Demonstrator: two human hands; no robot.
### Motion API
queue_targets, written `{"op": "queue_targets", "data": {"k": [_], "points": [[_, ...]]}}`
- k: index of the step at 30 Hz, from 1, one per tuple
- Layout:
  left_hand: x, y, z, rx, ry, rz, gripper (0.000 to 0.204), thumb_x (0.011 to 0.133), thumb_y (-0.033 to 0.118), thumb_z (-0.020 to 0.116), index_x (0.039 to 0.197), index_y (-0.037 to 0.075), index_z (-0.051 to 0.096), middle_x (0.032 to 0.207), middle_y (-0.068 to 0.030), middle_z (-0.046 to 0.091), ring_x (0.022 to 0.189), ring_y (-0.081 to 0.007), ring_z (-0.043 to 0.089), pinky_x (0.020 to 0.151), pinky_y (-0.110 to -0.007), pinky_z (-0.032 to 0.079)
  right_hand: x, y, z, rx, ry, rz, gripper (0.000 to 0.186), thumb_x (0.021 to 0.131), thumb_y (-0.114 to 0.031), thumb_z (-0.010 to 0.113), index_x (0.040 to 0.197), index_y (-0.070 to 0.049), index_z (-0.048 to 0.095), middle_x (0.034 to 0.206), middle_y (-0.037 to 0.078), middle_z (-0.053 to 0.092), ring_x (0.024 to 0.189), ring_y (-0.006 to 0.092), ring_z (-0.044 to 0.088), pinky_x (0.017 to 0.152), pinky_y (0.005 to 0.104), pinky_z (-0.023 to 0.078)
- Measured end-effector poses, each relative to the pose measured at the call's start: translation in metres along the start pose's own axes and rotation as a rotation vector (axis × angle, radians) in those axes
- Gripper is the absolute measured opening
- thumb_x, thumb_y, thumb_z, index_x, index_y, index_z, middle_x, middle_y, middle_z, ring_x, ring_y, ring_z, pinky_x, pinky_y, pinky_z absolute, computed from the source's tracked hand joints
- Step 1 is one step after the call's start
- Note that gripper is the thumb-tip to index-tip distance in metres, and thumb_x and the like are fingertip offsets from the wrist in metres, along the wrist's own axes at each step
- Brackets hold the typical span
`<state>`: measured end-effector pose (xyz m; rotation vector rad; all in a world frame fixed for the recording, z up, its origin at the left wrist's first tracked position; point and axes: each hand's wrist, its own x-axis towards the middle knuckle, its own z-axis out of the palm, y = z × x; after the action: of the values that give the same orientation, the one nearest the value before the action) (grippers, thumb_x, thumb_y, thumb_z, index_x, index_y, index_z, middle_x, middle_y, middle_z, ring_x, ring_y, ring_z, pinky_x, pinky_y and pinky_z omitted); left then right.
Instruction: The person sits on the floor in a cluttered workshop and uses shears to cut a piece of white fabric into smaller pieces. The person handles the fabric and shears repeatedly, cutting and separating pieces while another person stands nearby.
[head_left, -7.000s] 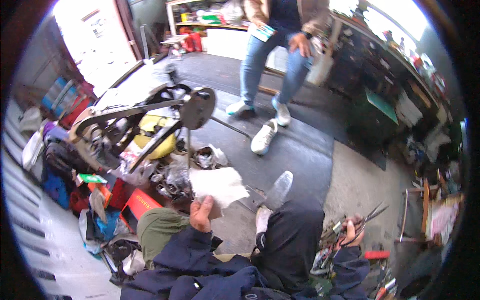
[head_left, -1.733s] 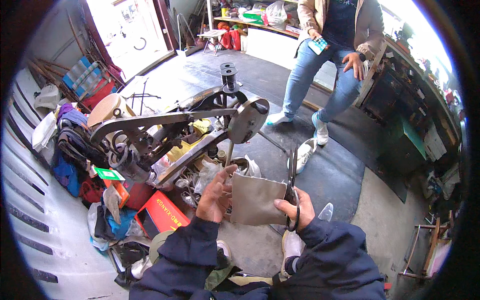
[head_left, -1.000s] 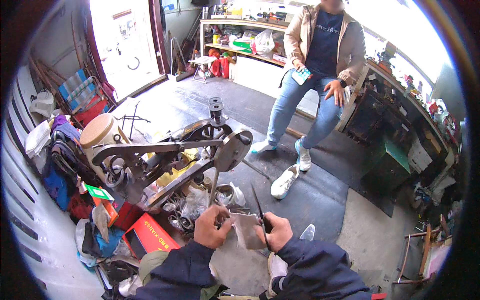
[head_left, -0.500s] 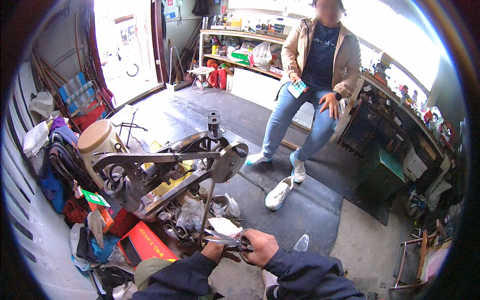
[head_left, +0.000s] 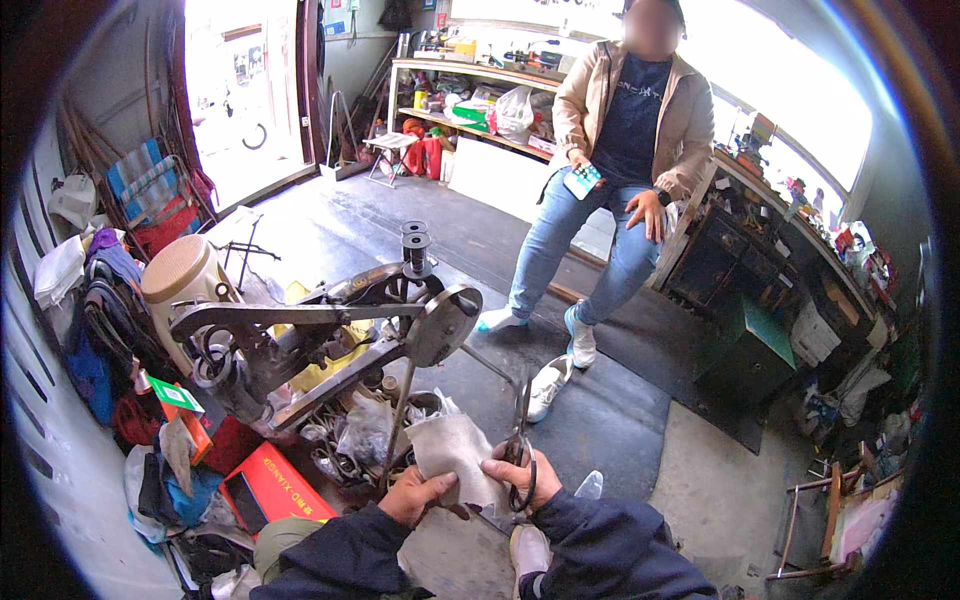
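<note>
My left hand (head_left: 415,495) pinches the lower left of a pale, light beige piece of material (head_left: 450,458) with a rough edge. My right hand (head_left: 525,478) grips black-handled metal scissors (head_left: 518,426), blades pointing up and away from me, while its thumb presses on the piece's right side. Just ahead stands a black cast-metal hand-crank patching machine (head_left: 330,315) with a large wheel (head_left: 442,325) and spools on top. Beyond my hands, on the dark mat, lies a white sneaker (head_left: 547,390).
A person (head_left: 615,180) sits opposite, holding a phone. Left are piled bags (head_left: 105,320), a lidded bucket (head_left: 185,290) and a red box (head_left: 275,485). Loaded shelves (head_left: 470,85) line the back; a cluttered bench (head_left: 760,280) runs right. A doorway (head_left: 240,100) is at back left.
The scissors, earlier angled leftward across the piece, now point up. The piece is raised between both hands, its pale face showing. Seven seconds ago my hands were apart. The view has also shifted.
</note>
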<state>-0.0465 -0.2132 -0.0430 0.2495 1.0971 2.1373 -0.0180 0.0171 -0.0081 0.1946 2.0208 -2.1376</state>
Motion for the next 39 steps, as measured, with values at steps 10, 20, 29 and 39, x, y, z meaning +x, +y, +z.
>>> {"op": "queue_targets", "data": {"k": [10, 20, 29, 39], "points": [[0.007, -0.007, -0.002, -0.015, 0.163, 0.014, 0.040, 0.099, 0.020, 0.063, 0.130, -0.005, 0.058, 0.117, -0.0159, 0.070, 0.100, -0.0306, 0.072, 0.079, -0.048, 0.063, 0.001, 0.004, 0.006, 0.053, 0.285, -0.212, 0.032, 0.084, -0.008, 0.081, 0.103, -0.005, 0.055, 0.082, -0.004, 0.050, 0.075, 0.0063, 0.047, 0.068, 0.0241, 0.039], [0.006, 0.009, 0.007, -0.070, 0.129, 0.039, 0.063, 0.087, 0.024, 0.064, 0.140, -0.006, 0.050, 0.134, -0.0175, 0.063, 0.122, -0.0325, 0.063, 0.106, -0.046, 0.050, 0.004, 0.009, 0.005, -0.065, 0.303, -0.148, 0.031, 0.084, -0.004, 0.077, 0.107, -0.004, 0.056, 0.094, 0.001, 0.055, 0.087, 0.0119, 0.055, 0.080, 0.0275, 0.047], [0.007, 0.009, 0.007, -0.122, 0.130, -0.034, 0.054, 0.094, 0.025, 0.065, 0.140, 0.000, 0.051, 0.129, -0.0159, 0.064, 0.115, -0.0301, 0.066, 0.093, -0.052, 0.058, 0.003, 0.002, 0.007, -0.050, 0.265, -0.316, 0.026, 0.091, -0.011, 0.074, 0.111, -0.006, 0.059, 0.094, -0.001, 0.057, 0.086, 0.0087, 0.052, 0.078, 0.0253, 0.043], [0.004, 0.044, -0.013, -0.305, 0.367, 0.412, 0.043, 0.094, 0.016, 0.062, 0.134, 0.000, 0.057, 0.127, -0.0105, 0.066, 0.118, -0.0242, 0.064, 0.106, -0.039, 0.048, -0.021, -0.004, 0.022, 0.022, -0.075, 0.062, 0.049, 0.098, -0.047, 0.063, 0.113, 0.000, 0.058, 0.082, 0.005, 0.061, 0.066, 0.0132, 0.059, 0.059, 0.0279, 0.048]]}}
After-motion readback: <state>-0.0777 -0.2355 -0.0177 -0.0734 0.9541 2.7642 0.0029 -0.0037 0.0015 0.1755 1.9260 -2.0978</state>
